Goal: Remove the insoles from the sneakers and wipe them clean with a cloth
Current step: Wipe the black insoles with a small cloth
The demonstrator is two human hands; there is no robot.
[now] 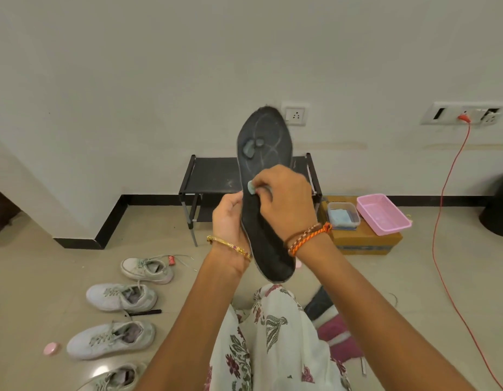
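I hold a long black insole (265,136) upright in front of me, toe end up, with pale streaks and two grey-green patches stuck on its upper part. My left hand (229,218) grips the insole's left edge near the middle. My right hand (284,198) lies across the insole's face and pinches a small pale-green piece (250,188) against it. Several white sneakers (121,297) stand in a row on the floor at the lower left.
A black low rack (208,176) stands against the wall behind the insole. To its right a cardboard box (366,244) bears a pink basket (383,214) and a clear tub (343,214) holding blue cloth. An orange cable (442,221) runs down from a wall socket. A pink lid (51,348) lies by the sneakers.
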